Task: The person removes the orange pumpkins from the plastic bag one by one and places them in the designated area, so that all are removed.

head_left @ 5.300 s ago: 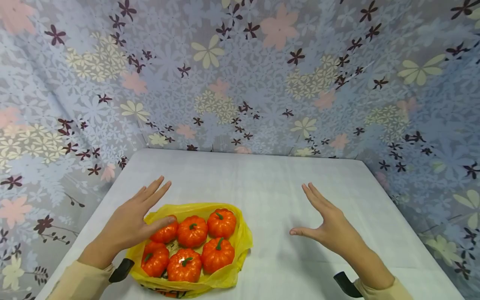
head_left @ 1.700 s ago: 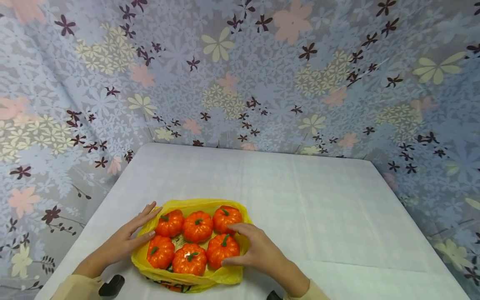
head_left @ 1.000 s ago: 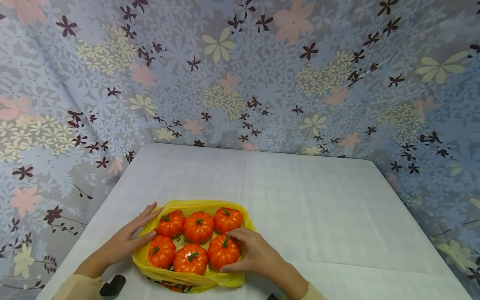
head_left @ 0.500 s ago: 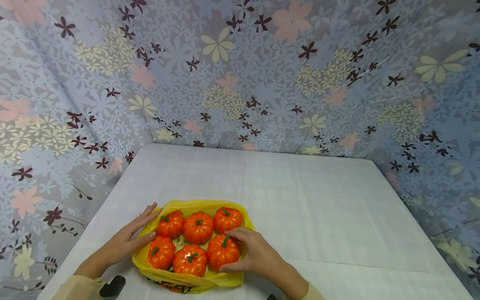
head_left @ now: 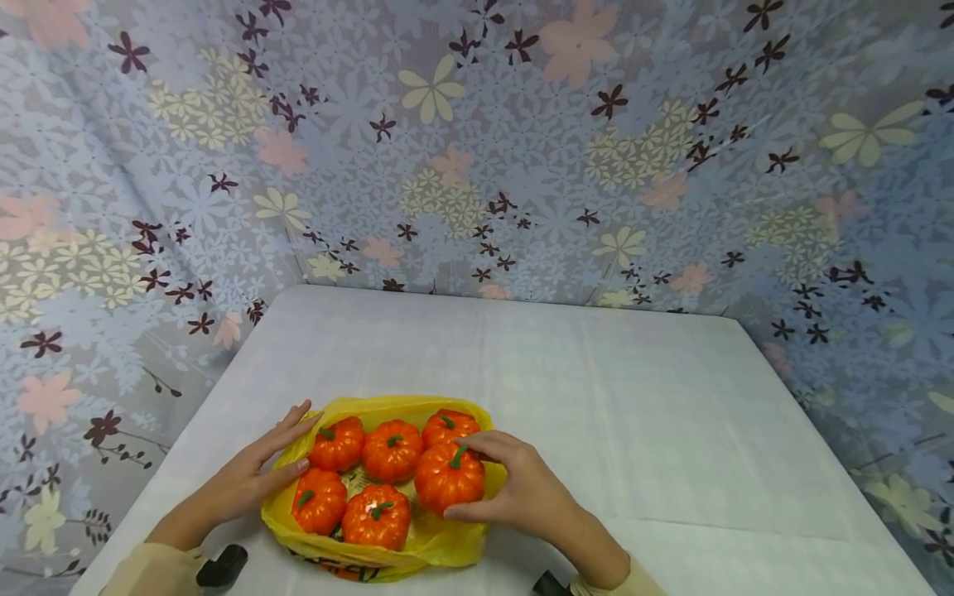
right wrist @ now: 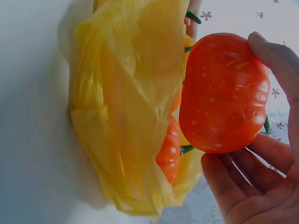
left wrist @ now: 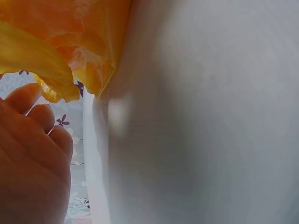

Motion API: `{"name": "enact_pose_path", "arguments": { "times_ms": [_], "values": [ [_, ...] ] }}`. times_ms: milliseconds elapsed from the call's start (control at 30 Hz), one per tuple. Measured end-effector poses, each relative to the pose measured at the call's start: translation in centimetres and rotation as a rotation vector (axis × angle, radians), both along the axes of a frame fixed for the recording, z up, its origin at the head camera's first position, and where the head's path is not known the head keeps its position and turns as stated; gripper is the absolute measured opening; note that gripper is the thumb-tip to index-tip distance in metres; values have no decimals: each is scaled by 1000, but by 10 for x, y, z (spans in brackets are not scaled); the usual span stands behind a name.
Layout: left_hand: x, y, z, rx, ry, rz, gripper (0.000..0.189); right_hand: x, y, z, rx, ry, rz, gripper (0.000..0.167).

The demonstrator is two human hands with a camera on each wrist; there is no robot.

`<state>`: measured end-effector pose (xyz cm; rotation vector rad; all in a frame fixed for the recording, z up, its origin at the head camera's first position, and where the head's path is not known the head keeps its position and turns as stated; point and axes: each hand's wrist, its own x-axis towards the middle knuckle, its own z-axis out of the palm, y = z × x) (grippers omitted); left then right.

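Note:
My right hand (head_left: 529,488) holds a small glossy orange pumpkin (head_left: 447,480) with a green stem, thumb on its near side and fingers on its far side. In the right wrist view this pumpkin (right wrist: 224,93) is clear of the yellow plastic bag (right wrist: 121,107), its pale-flecked underside showing. In the head view it hangs over the right side of the bag (head_left: 447,553), partly covering the back-right pumpkin (head_left: 450,422). My left hand (head_left: 246,484) rests along the bag's left edge with fingers extended. Several more pumpkins (head_left: 376,517) sit inside the bag.
The bag stands on a white-covered table (head_left: 633,414), near the front and left of centre. White table surface stretches behind it and to its right. A floral cloth (head_left: 477,149) hangs behind the table and along both sides.
Both hands were raised apart at first, then came to the bag. The right hand took hold of the front-right pumpkin and has just lifted it; the left hand stays at the bag's edge.

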<state>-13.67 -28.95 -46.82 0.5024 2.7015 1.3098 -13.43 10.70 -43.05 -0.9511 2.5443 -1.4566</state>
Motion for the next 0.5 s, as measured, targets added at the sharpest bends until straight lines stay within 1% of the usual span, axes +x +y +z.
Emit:
{"name": "enact_pose_path", "arguments": {
  "times_ms": [167, 300, 500],
  "values": [
    [0, 0, 1, -5, -5, -1, 58, -3, 6, 2, -2, -1, -34, 71],
    [-1, 1, 2, -10, 0, -3, 58, -6, 12, 4, -5, -3, -82, 73],
    [0, 1, 3, 2, 5, -5, 57, -11, 27, 9, -14, 16, -160, 68]
  ]
}}
